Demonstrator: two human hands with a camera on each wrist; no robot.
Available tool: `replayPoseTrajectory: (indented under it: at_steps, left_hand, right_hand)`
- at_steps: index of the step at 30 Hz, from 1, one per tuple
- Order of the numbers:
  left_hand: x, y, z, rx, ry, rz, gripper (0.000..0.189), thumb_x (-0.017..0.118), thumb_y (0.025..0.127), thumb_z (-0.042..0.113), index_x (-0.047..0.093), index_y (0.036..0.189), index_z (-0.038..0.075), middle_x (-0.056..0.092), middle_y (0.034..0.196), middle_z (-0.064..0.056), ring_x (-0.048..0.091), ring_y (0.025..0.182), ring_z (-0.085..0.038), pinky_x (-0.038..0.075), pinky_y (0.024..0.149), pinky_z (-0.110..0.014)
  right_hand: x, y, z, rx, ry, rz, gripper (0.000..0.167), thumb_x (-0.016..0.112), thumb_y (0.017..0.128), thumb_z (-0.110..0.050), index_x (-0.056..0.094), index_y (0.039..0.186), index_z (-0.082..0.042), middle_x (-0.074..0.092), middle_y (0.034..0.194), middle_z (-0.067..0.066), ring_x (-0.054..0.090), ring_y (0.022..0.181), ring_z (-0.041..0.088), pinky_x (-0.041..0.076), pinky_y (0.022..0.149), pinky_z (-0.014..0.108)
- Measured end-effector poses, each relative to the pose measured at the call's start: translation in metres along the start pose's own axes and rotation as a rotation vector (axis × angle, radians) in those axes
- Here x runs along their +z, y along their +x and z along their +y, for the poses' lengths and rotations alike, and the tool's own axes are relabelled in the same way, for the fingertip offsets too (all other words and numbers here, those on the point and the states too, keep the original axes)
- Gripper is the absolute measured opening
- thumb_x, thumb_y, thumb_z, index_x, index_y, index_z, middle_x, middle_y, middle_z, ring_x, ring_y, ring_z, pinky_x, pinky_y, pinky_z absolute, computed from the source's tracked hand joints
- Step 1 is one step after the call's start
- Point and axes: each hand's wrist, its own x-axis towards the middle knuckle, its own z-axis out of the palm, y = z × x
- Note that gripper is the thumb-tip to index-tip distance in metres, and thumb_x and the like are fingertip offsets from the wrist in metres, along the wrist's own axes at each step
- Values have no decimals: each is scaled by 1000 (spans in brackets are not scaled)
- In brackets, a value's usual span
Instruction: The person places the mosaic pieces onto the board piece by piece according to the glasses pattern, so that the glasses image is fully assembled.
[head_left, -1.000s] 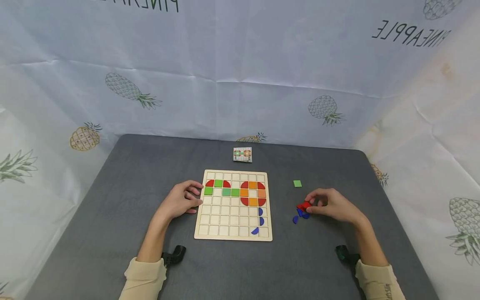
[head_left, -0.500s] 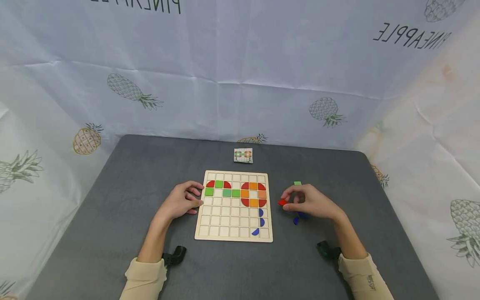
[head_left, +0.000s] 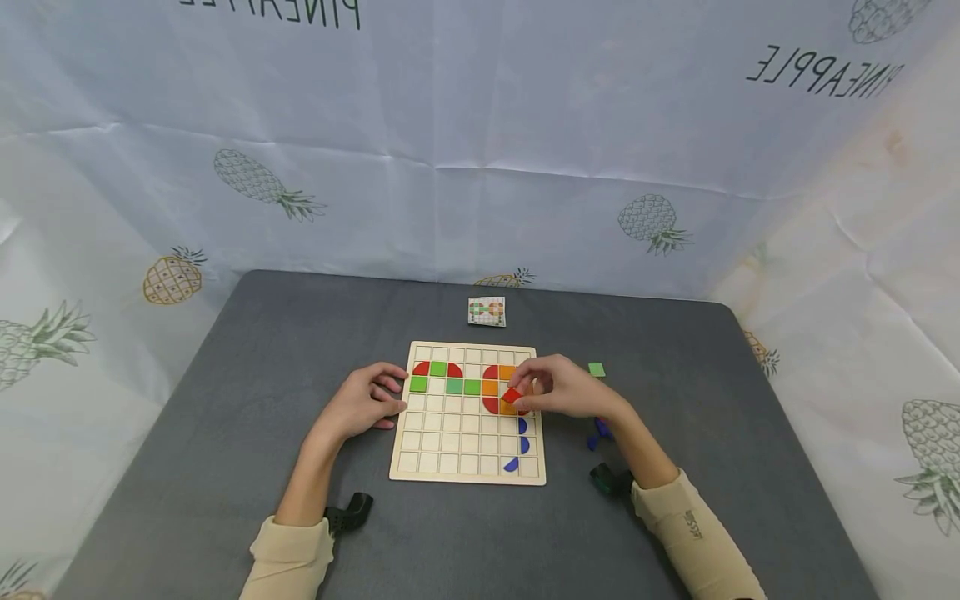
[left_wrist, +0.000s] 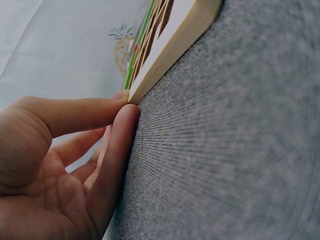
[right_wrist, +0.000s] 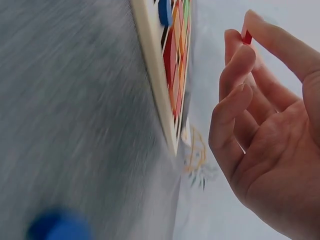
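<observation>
A light wooden grid board [head_left: 442, 442] lies on the table, with red, orange and green tiles in its upper rows and several blue half-round pieces [head_left: 523, 445] at its lower right. My left hand [head_left: 366, 398] rests at the board's left edge, thumb and fingertips touching its side; the left wrist view shows them right at a corner of the wood [left_wrist: 165, 75]. Above the orange and red ring of tiles, my right hand [head_left: 562, 387] pinches a small red tile [head_left: 512, 395] between thumb and forefinger. In the right wrist view this red tile [right_wrist: 247, 37] shows edge-on, off the board.
Right of the board lie a green square tile [head_left: 596, 369] and several loose blue pieces [head_left: 602, 427], partly hidden by my right forearm. A small printed pattern card [head_left: 487, 312] stands behind the board. A pineapple-print cloth [head_left: 450, 217] hangs beyond the grey table [head_left: 337, 317].
My right hand has picked up a red tile from the loose pieces on the right and carried it left over the board. My left hand has stayed at the board's edge.
</observation>
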Motion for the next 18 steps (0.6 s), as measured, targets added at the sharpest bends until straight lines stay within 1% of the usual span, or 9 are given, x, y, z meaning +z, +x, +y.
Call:
replayPoseTrajectory:
  at_steps: [3,6,13,18]
  left_hand:
    - [0,-1,0,-6,0,3,47,78,95,-2,63,139,0,60,112,-18,64,82,-19,67,64,-33]
    - [0,-1,0,-12,0,5,47,79,95,-2,63,139,0,60,112,-18,63,82,-19,67,64,-33]
    - [0,-2,1,-12,-7,1,47,79,95,-2,63,139,0,60,112,-18,63,82,-20,66,64,-32]
    - [0,-3,4,-12,-6,-1,47,79,95,-1,63,140,0,60,112,-18,62,82,-18,66,63,-32]
  right_hand:
    - [5,15,-4,-38,-9,-23,23,84,97,-20,76,116,-11,75,97,3,60,72,11,55,66,23]
    - [11,29,-8,-58,2,-46,22,84,97,-19,76,115,-11,75,96,4,59,69,12,53,64,23]
    - [24,58,-17,-77,63,-99,25,86,95,-18,75,116,-10,75,98,5,59,71,14,53,66,23]
    - [31,73,-23,-81,112,-135,27,85,95,-14,74,119,-7,75,102,8,56,63,13,52,62,22]
